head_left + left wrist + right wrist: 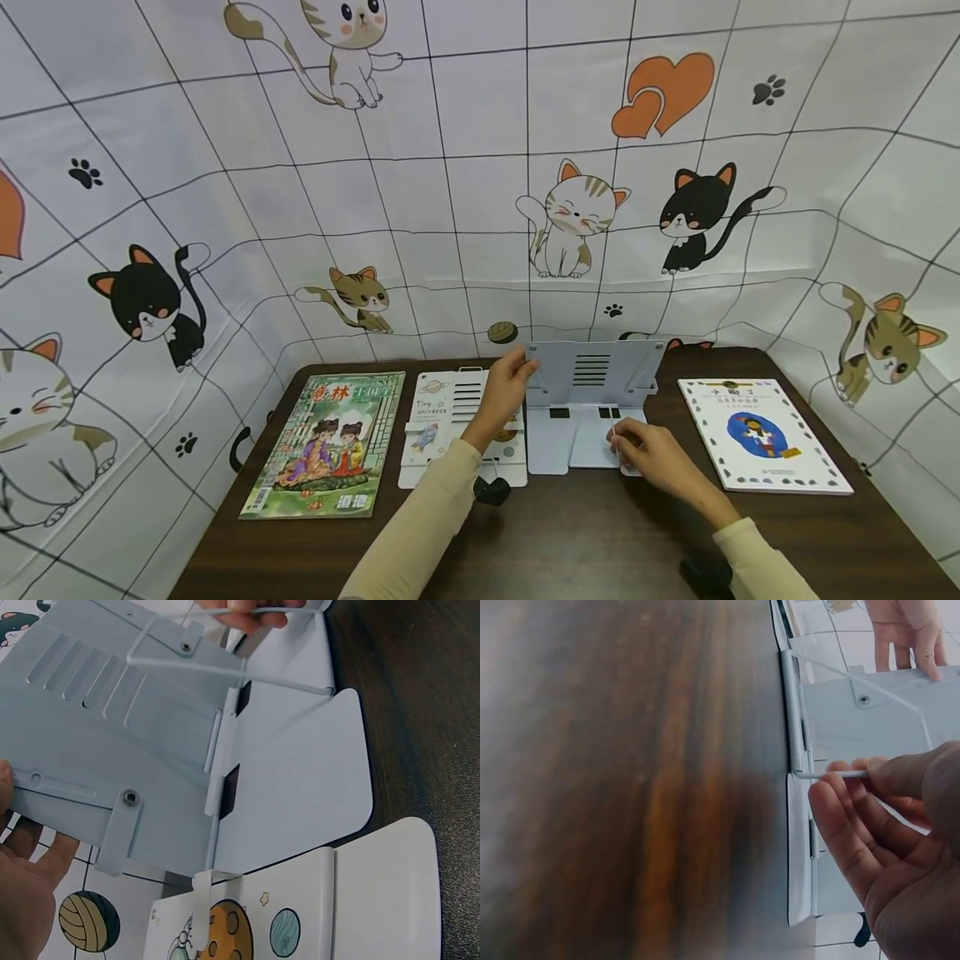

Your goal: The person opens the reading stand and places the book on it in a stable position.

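Observation:
A pale grey metal book stand stands unfolded on the table, its slotted panel tilted up from a flat base. At the panel's upper left corner, my left hand grips the edge between thumb and fingers, as the left wrist view also shows. My right hand is low at the base's right side. It pinches a bent wire support between thumb and fingers in the right wrist view. That wire frame is raised off the base and stands apart from the panel's slots.
Just left lies a white printed stand with planet drawings, against the grey one. A green illustrated magazine lies at the far left, a white book at the right. Behind the dark wooden table hangs a cat-patterned cloth.

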The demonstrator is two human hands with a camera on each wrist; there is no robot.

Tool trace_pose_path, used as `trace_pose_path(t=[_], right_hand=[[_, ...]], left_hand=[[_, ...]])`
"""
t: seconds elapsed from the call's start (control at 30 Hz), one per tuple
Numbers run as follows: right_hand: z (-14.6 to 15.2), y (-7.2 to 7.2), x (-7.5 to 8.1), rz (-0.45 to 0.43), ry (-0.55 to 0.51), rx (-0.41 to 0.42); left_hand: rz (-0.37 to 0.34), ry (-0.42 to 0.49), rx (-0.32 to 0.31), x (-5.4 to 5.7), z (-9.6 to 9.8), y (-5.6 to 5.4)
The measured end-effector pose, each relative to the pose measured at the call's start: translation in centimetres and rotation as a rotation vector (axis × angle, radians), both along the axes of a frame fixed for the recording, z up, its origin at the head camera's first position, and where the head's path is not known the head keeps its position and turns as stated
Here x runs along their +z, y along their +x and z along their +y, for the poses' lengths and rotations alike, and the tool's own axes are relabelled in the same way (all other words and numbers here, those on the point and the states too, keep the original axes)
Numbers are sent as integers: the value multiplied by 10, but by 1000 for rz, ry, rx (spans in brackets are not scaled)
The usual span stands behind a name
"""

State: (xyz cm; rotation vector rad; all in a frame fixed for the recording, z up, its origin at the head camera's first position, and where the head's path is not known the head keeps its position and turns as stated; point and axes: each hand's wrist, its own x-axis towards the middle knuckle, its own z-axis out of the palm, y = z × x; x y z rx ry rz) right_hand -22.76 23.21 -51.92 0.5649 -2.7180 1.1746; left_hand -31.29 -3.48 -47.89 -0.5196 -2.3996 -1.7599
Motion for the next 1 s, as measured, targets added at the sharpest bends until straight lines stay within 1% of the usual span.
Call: trace_pose_path(t=[0.1, 0.2, 0.3, 0.4, 0.53, 0.73, 1.0], right_hand=[[-3, -4, 1, -19, 20, -22], [-5, -7, 1, -52, 36, -41], [-6, -8, 0, -85, 42, -53], [-6, -7, -1, -101, 37, -52], [-6, -9, -3, -104, 27, -54], [-5, -10, -3, -111, 40, -61], [-6, -10, -1, -158, 22, -66]], left_hand=[[-3, 3, 4, 0, 0, 1], [-4, 16, -5, -3, -1, 3], [7, 19, -23, -6, -3, 6], [3, 30, -48, -9, -5, 8], [9, 26, -78, -12, -8, 12], [39, 12, -96, -17, -12, 16], [5, 42, -148, -23, -18, 23]])
